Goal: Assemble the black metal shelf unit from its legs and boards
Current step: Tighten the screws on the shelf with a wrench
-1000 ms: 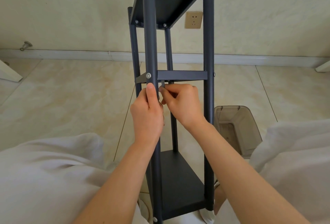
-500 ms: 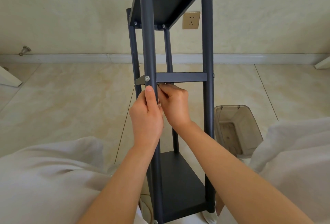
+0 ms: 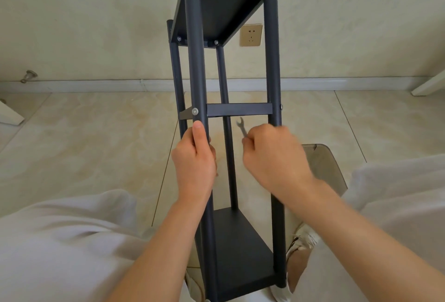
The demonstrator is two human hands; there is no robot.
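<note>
- Stands the shelf (image 3: 240, 248) upright on the floor (image 3: 96, 138) between the knees, near enough to reach every joint.
- Wraps the left grip (image 3: 193, 159) round the front leg (image 3: 192, 65), thumb just below a bolt (image 3: 194, 111), likely to steady it.
- Pinches a blurred wrench (image 3: 241, 126) in the curled right grip (image 3: 272, 154), just under the middle board (image 3: 239, 109) and apart from it, probably poised for tightening there.

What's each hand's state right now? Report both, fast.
Left hand: closed around the shelf's front leg.
Right hand: closed, holding a small wrench.
</note>
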